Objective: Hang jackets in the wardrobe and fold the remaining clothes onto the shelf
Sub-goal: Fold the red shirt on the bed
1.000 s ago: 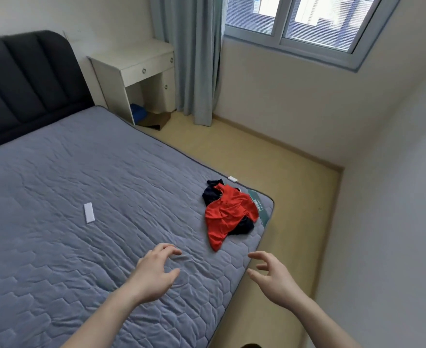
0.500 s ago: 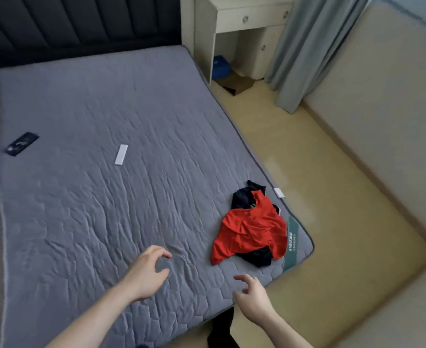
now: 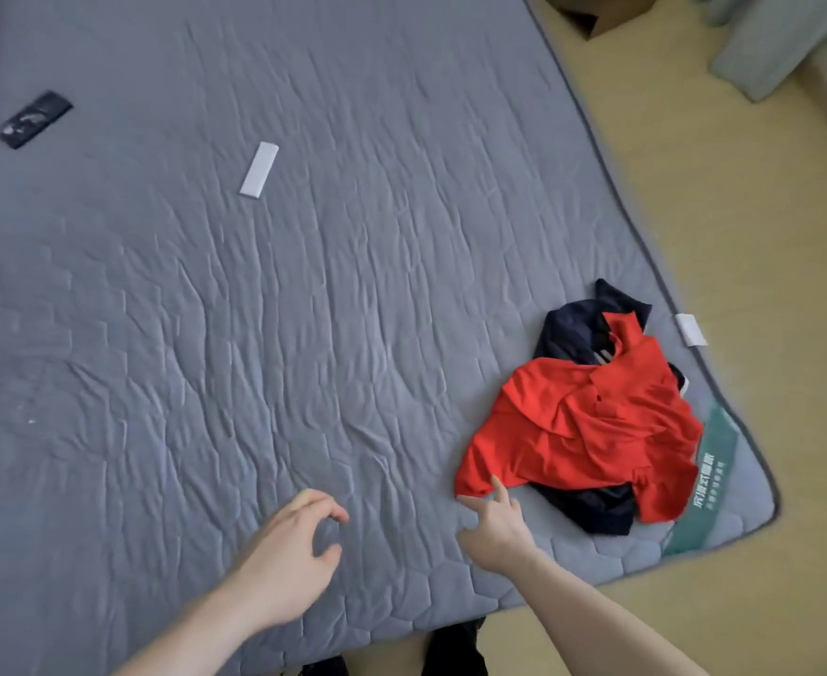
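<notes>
Head view looking down on the grey quilted mattress (image 3: 265, 363) — and lower right of the frame, near the mattress corner, sits the crumpled red shirt (image 3: 582, 422) on top of a dark navy garment (image 3: 582, 509). Right hand (image 3: 497, 526) reaches in, fingers spread, the forefinger right at the red hem, touching or just short of it; nothing is pinched. Left hand (image 3: 289, 553) hovers lower centre, fingers loosely curled, holding nothing.

Both garments look light, thin and limp, likely a bit slick — they'll sag and trail from one corner, so take the red shirt at the shoulders or collar, then lift it clear of the navy piece beneath.

Writing? A green label (image 3: 709, 475) at the mattress corner carries white characters, too blurred to read. Upper left lies a white remote (image 3: 259, 169), further left a black remote (image 3: 34, 119), and a white tag (image 3: 690, 329) sits at the right edge.
</notes>
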{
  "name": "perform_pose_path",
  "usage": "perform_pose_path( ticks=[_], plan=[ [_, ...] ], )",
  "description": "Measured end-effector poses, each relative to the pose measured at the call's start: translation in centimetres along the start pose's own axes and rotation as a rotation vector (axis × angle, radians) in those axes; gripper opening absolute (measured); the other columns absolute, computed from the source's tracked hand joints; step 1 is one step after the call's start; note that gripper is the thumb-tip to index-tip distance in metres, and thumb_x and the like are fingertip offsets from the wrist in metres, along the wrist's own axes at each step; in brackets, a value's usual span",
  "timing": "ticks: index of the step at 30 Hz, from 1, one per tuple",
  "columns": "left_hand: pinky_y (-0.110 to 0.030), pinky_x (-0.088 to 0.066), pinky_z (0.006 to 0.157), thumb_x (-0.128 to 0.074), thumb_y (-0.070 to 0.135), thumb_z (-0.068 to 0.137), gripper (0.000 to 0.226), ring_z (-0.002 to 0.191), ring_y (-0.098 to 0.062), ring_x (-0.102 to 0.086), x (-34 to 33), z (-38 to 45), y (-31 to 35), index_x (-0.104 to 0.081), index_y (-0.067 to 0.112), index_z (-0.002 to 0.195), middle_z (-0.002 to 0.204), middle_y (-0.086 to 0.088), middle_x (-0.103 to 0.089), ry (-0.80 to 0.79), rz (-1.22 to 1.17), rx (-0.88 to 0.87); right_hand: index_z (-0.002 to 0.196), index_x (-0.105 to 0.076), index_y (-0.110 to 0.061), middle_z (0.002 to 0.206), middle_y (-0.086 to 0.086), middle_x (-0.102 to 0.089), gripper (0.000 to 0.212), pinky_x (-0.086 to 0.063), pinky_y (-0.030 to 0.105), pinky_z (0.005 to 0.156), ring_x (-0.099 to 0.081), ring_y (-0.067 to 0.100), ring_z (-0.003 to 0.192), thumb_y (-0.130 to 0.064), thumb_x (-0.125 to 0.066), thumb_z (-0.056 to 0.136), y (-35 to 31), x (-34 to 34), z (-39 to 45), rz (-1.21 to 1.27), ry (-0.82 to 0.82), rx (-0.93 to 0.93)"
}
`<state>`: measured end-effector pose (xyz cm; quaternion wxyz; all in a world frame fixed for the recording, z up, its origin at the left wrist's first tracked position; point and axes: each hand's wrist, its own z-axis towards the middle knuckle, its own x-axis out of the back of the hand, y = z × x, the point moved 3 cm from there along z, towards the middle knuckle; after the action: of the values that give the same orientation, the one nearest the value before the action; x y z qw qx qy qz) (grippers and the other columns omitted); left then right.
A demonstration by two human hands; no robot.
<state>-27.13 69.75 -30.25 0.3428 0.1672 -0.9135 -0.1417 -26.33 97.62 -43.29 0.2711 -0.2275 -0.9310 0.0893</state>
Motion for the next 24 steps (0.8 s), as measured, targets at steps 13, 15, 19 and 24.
perform_pose_path(
  ticks=[13, 15, 19, 24],
  plan=[
    [-0.02, -0.038, 0.101, -0.057, 0.036, 0.097, 0.022, 0.12, 0.002, -0.049, -5.6, -2.0, -4.0, -0.056, 0.04, 0.119, 0.129, 0.032, -0.039, -0.009, -0.06, -0.023, 0.11, -0.077, -0.021, 0.116, -0.005, -0.072, 0.022, -0.048, 0.025, 0.095, -0.068, 0.015, 0.107, -0.012, -0.07, 0.091, -1.7, 1.1, -0.7, 0.35, 0.424, 0.134],
    [-0.018, -0.036, 0.102, -0.057, 0.035, 0.097, 0.021, 0.123, 0.002, -0.047, -3.7, -4.4, -2.9, -0.055, 0.04, 0.118, 0.129, 0.031, -0.041, 0.012, -0.097, -0.045, 0.091, -0.078, -0.029, 0.097, -0.01, -0.077, 0.02, -0.053, 0.022, 0.08, -0.071, 0.005, 0.086, -0.009, -0.074, 0.089, -4.1, 4.4, -6.2, 0.565, 0.53, 0.197],
    [-0.022, -0.038, 0.105, -0.059, 0.031, 0.095, 0.023, 0.123, 0.002, -0.049, 1.3, -10.0, -0.4, -0.052, 0.043, 0.114, 0.127, 0.029, -0.042, 0.048, -0.165, -0.122, 0.098, -0.077, -0.025, 0.09, -0.008, -0.077, 0.02, -0.051, 0.022, 0.074, -0.065, 0.009, 0.076, -0.006, -0.069, 0.095, -8.9, 10.6, -18.5, 0.818, 0.626, 0.334],
    [-0.021, -0.038, 0.106, -0.063, 0.034, 0.09, 0.037, 0.127, 0.0, -0.049, 7.3, -17.6, 2.0, -0.051, 0.042, 0.124, 0.129, 0.027, -0.044, 0.155, -0.235, -0.242, 0.107, -0.077, -0.021, 0.088, 0.013, -0.072, 0.029, -0.057, 0.041, 0.068, -0.066, 0.038, 0.074, -0.006, -0.051, 0.105, -13.9, 16.8, -33.3, 1.015, 0.646, 0.501]
  ],
)
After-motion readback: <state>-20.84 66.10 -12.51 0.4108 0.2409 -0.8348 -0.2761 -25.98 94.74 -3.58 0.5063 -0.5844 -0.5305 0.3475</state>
